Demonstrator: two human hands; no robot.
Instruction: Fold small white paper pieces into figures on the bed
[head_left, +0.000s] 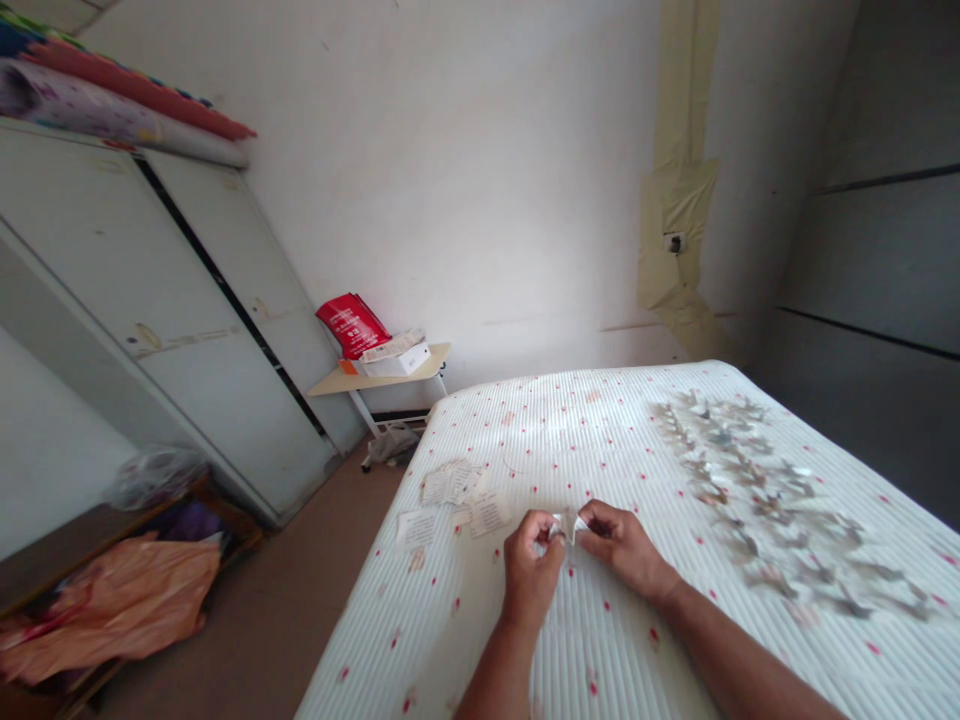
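Observation:
Between my two hands is a small folded piece of paper (568, 530), held over the middle of the bed. My left hand (534, 560) pinches its left side, fingers curled. The other side is gripped by my right hand (619, 545) with thumb and fingertips. The paper's exact shape is partly hidden by the fingers. To the left of my hands lie several loose printed paper squares (487, 513), some in a heap. On the right side of the bed, several small folded paper figures (765, 500) stand in rows.
A white quilted bedspread (465, 640) with red dots covers the bed. Behind it on the left, a small table (337, 382) carries a red bag (354, 325) and a white box (397, 360). A grey cabinet (187, 300) stands at the left, near an orange cloth (120, 605).

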